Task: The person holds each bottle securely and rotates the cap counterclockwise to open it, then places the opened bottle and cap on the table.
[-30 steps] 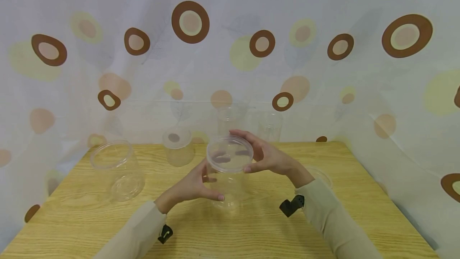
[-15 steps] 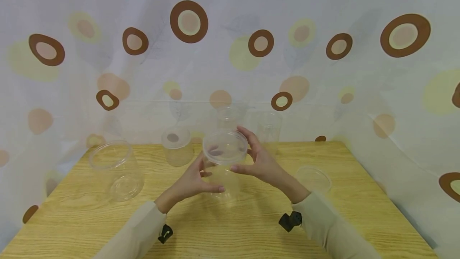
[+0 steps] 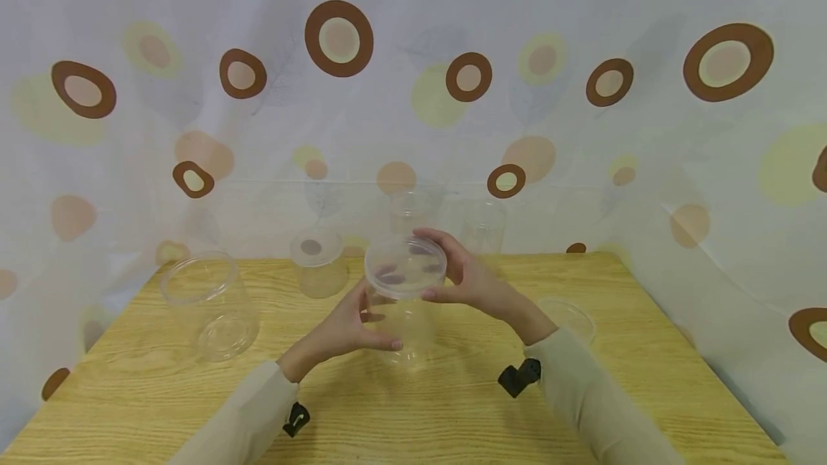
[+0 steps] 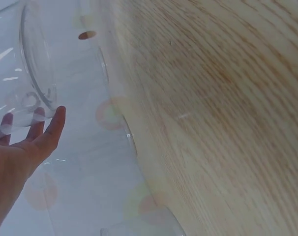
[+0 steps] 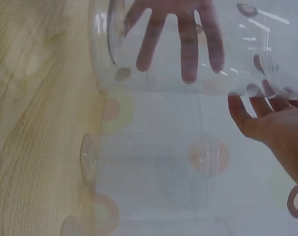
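Holding: you have a clear jar [image 3: 413,321] between both hands, upright over the middle of the table [image 3: 362,425]; whether its base touches the wood you cannot tell.
Left hand: your left hand [image 3: 339,327] grips the jar's side, thumb at the front.
Right hand: your right hand [image 3: 474,284] grips its top rim, thumb near you, fingers toward the far edge.
Left side: a wide clear container [image 3: 216,307] and a smaller clear tub [image 3: 318,264].
Behind: two transparent containers [image 3: 484,228].
By right forearm: a clear round disc [image 3: 571,318].
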### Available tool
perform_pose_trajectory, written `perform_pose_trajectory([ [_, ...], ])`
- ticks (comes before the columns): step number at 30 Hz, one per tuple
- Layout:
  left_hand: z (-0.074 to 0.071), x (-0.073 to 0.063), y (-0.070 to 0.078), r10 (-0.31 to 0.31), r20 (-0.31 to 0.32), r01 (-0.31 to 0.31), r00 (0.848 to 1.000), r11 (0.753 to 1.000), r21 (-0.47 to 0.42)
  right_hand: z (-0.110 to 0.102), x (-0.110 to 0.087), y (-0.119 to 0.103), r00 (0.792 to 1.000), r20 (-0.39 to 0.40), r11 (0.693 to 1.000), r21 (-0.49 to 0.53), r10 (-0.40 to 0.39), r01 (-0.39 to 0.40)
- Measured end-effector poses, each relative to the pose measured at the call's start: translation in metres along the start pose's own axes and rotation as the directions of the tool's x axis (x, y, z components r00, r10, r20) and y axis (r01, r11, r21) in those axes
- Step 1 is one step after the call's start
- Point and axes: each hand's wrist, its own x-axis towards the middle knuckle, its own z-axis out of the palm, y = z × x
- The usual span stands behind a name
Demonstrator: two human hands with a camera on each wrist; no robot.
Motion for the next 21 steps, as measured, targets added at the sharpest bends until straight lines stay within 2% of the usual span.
perform_pose_trajectory([
  [5, -0.001, -0.001, 0.001, 0.01, 0.055, -0.008, 0.998, 1.0, -0.028, -0.014, 0.005, 0.003, 0.986, 0.169, 0.989, 0.15, -0.011, -0.015],
  [8, -0.001, 0.0, 0.001, 0.013, 0.064, -0.011, 0.998, 1.0, -0.025, -0.017, 0.006, 0.003, 0.977, 0.211, 0.984, 0.177, -0.021, -0.017],
  [11, -0.001, 0.0, 0.001, 0.011, 0.056, -0.01, 0.998, 1.0, -0.018, -0.016, 0.006, 0.003, 0.976, 0.215, 0.982, 0.191, -0.029, -0.013],
  [15, -0.001, 0.0, 0.0, 0.003, 0.036, -0.003, 0.999, 1.0, -0.015, -0.013, 0.005, 0.003, 0.987, 0.153, 0.984, 0.174, -0.057, 0.03],
  [18, -0.002, 0.0, 0.001, -0.004, 0.016, 0.004, 1.0, 1.0, -0.011, -0.008, 0.003, 0.002, 0.996, 0.046, 0.992, 0.109, -0.071, 0.066],
  [21, -0.002, 0.0, 0.002, -0.004, -0.008, 0.004, 1.0, 1.0, -0.003, -0.001, 0.0, 0.001, 0.994, -0.074, 0.996, 0.021, -0.079, 0.081],
])
